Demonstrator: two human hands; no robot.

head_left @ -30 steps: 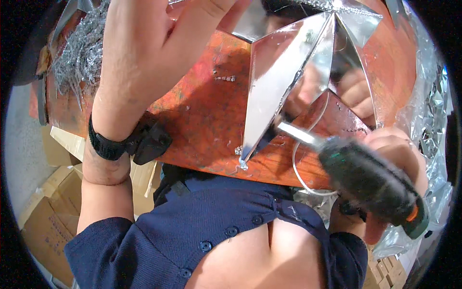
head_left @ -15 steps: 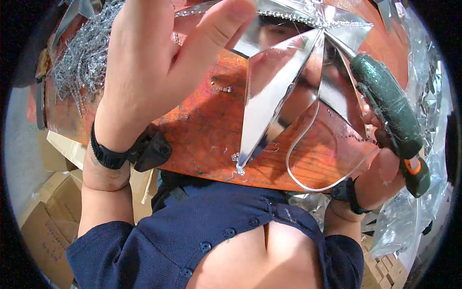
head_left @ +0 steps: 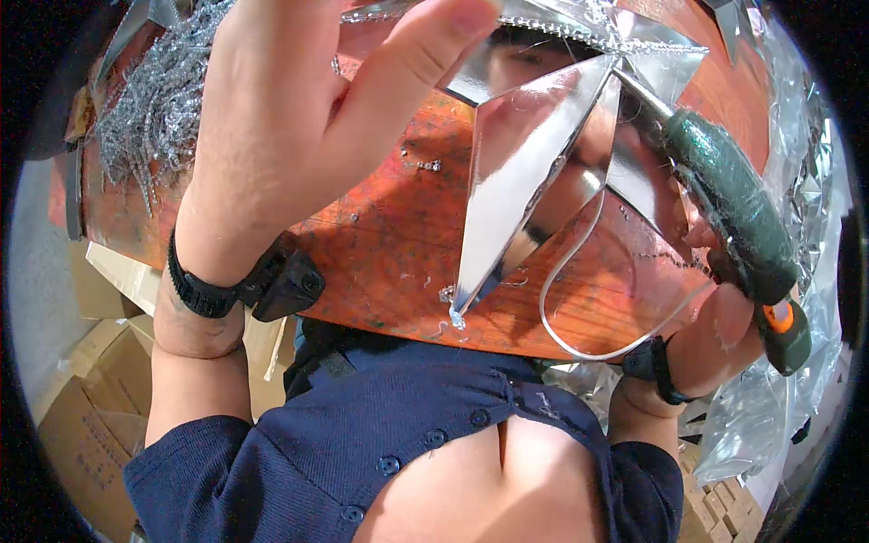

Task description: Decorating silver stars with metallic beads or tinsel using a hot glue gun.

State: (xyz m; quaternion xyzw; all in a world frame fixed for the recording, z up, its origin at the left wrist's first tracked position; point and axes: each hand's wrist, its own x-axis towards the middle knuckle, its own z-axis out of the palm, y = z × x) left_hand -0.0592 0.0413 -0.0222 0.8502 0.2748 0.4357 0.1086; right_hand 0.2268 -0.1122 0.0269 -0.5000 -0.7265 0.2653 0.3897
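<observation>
A shiny silver star [head_left: 534,154] with folded, mirror-like points is tilted above the table, one point aimed toward me. Silver beaded trim [head_left: 561,33] runs along its upper ridge. My right hand [head_left: 724,317] is closed round a dark green glue gun [head_left: 738,204] covered in fine glue strands; its metal nozzle reaches the star's middle. A white cord [head_left: 552,330] loops between the star and my right hand. My left hand [head_left: 272,136] is raised over the star's left side, its thumb stretched out and apart. The other fingers are cut off by the upper edge.
A heap of silver beaded strands [head_left: 154,113] lies on the left of the red-brown table [head_left: 389,244]. Trim scraps [head_left: 427,166] are scattered in the middle. Clear plastic bags [head_left: 769,407] stand at the right, and cardboard boxes [head_left: 100,425] sit below left.
The star and the glue gun have shifted slightly to the right. My left hand has drifted a little the same way, its thumb still apart.
</observation>
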